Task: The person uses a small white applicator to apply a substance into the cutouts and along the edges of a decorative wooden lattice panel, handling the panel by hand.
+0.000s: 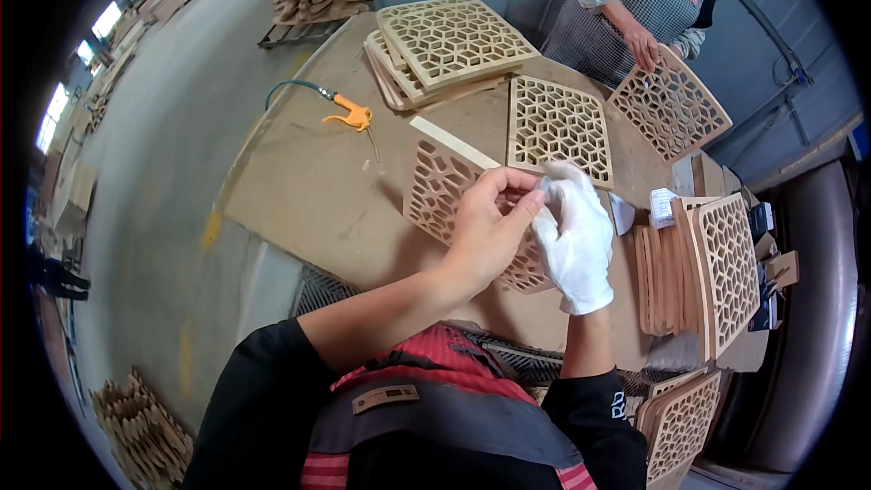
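Observation:
A pierced wooden panel [435,186] with a pale top edge is tilted up in front of me. My bare left hand [493,222] is closed at its upper edge, its thumb and fingers meeting those of my right hand [572,236], which wears a white glove and has its fingers curled. Something small and greyish shows between the fingertips; I cannot make out what it is, and the fingers partly hide it. Another lattice panel [558,132] lies flat on the worktable [308,191] just beyond my hands.
An orange air gun [349,115] with hose lies left of a panel stack [454,36]. A co-worker [626,9] holds a panel [669,109] at back right. More panels [730,272] stand right; others [680,426] sit below. Wood piles [136,426] stand on the floor.

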`<state>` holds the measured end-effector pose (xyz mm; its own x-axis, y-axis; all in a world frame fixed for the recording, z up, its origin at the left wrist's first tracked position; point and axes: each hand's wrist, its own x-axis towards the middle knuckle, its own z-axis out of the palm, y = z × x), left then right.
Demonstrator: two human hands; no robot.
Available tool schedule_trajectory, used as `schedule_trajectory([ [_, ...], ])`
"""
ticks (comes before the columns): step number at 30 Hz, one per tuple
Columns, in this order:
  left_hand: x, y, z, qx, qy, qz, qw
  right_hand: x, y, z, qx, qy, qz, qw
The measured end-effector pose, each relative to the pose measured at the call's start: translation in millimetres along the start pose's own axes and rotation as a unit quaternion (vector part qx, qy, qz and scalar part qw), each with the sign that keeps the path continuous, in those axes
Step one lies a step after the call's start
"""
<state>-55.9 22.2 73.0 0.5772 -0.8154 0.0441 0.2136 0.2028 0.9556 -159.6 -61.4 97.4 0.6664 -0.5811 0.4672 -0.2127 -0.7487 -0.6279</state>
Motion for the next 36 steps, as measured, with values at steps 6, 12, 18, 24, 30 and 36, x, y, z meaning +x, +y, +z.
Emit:
schedule_trajectory([
  [6, 2, 22, -34, -0.06, 0.056, -0.007, 0.997, 6, -5, -1, -0.164, -0.048, 0.008, 0.985],
  [12, -6, -33, -70, 0.151, 0.073, 0.026, 0.986, 15, -17, 13, -0.277, -0.129, 0.046, 0.951],
  [18, -1, -22, -61, 0.256, 0.067, 0.079, 0.961, 7, -11, 19, -0.348, -0.064, -0.016, 0.935],
  [24, 0, -14, -54, 0.31, 0.093, 0.13, 0.937, 6, -17, 21, -0.32, -0.104, 0.039, 0.941],
  [30, -3, -5, -55, 0.363, 0.103, 0.113, 0.919, -4, -12, 21, -0.29, -0.057, 0.024, 0.955],
  [36, 2, 20, -76, 0.491, 0.097, 0.084, 0.861, 11, -40, 38, -0.238, -0.079, 0.092, 0.964],
])
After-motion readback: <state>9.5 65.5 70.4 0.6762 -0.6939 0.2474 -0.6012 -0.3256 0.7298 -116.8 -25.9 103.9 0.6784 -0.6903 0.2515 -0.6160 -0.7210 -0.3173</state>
